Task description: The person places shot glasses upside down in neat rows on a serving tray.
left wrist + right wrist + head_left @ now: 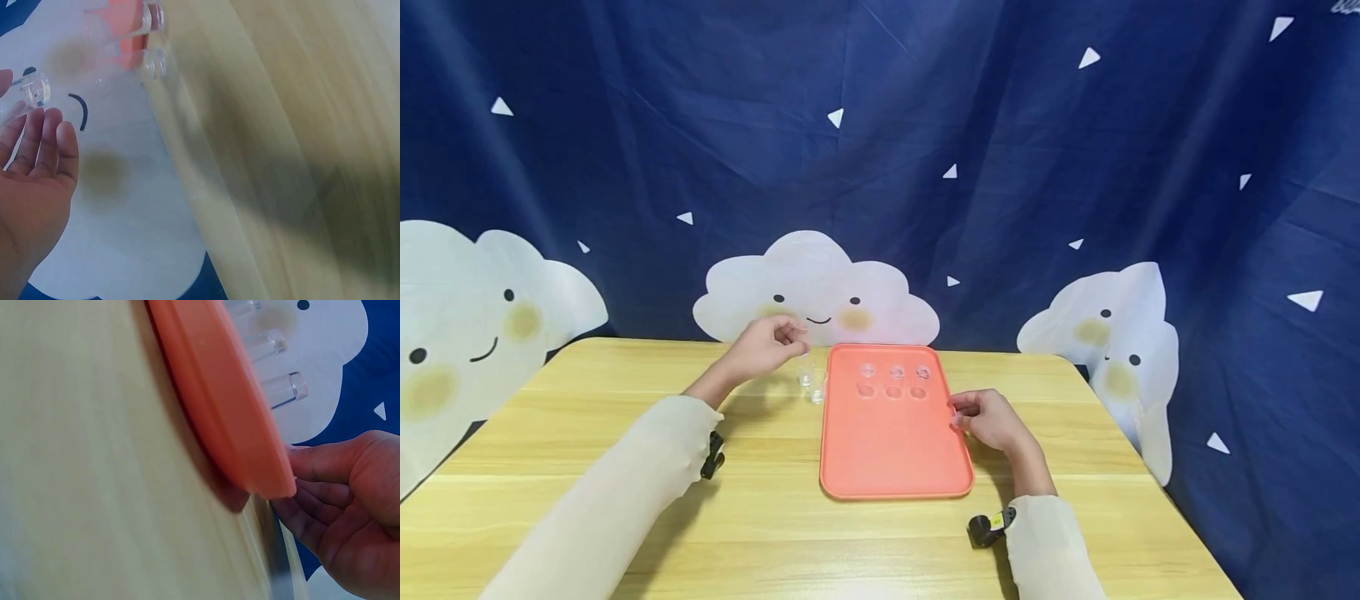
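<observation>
Small clear cup (34,89) is pinched at the fingertips of the left hand (767,346), raised above the tabletop (625,400) near its far edge, just left of the orange tray (891,450). Two more clear cups (812,382) stand on the tabletop w/ the hand right above them; six sit in two rows at the tray's far end. Right hand (992,421) rests at the tray's right rim, fingers curled on the edge.

Risks, as I judge them: grip is fingertip-only on slick plastic, so the cup could slip & bounce off the far edge. Lowering the hand could tip the two standing cups. A right-hand nudge to the rim may topple the tray rows.
</observation>
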The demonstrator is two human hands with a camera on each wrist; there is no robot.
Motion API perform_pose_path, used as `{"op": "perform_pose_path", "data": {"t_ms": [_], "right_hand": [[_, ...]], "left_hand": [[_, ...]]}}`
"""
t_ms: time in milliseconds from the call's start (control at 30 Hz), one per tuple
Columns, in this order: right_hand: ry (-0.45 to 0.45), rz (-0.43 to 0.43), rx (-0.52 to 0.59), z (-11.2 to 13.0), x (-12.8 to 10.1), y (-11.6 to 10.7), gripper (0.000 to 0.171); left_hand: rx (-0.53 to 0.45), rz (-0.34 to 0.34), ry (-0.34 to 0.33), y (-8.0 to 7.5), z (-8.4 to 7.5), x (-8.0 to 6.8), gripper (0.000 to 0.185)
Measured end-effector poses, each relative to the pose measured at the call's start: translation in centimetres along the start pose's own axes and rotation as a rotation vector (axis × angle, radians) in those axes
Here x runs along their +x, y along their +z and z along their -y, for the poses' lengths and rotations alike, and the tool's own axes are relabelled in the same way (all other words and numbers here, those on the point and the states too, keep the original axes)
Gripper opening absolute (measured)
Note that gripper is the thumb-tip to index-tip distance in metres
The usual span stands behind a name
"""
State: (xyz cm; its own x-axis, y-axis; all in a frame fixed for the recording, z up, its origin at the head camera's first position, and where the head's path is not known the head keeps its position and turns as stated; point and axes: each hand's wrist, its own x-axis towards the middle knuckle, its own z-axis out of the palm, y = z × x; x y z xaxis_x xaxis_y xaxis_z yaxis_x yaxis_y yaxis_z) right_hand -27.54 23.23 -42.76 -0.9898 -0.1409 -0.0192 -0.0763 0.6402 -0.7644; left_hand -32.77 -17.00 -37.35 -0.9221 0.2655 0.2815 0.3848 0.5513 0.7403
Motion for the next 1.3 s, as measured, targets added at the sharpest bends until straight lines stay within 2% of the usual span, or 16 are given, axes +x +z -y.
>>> {"op": "perform_pose_path", "data": {"t_ms": [333,633,867,1100,1300], "right_hand": [[-0.008,0.007,-0.021,0.1,-0.2,-0.1,0.033],[-0.025,0.006,-0.010,0.1,-0.1,-0.2,0.032],[-0.031,0.011,-0.011,0.1,-0.1,-0.2,0.032],[-0.031,0.009,-0.014,0.1,-0.1,-0.1,0.032],[-0.031,0.012,-0.015,0.0,0.1,-0.2,0.032]], "left_hand": [[-0.015,0.023,0.102,1.8,-1.8,1.3,0.024],[-0.029,0.082,0.106,3.5,-3.3,2.2,0.028],[-0.006,0.116,0.160,4.9,-4.4,2.7,0.027],[0.043,0.157,0.169,6.1,-5.6,3.3,0.028],[0.058,0.192,0.225,7.4,-6.5,3.9,0.027]]}}
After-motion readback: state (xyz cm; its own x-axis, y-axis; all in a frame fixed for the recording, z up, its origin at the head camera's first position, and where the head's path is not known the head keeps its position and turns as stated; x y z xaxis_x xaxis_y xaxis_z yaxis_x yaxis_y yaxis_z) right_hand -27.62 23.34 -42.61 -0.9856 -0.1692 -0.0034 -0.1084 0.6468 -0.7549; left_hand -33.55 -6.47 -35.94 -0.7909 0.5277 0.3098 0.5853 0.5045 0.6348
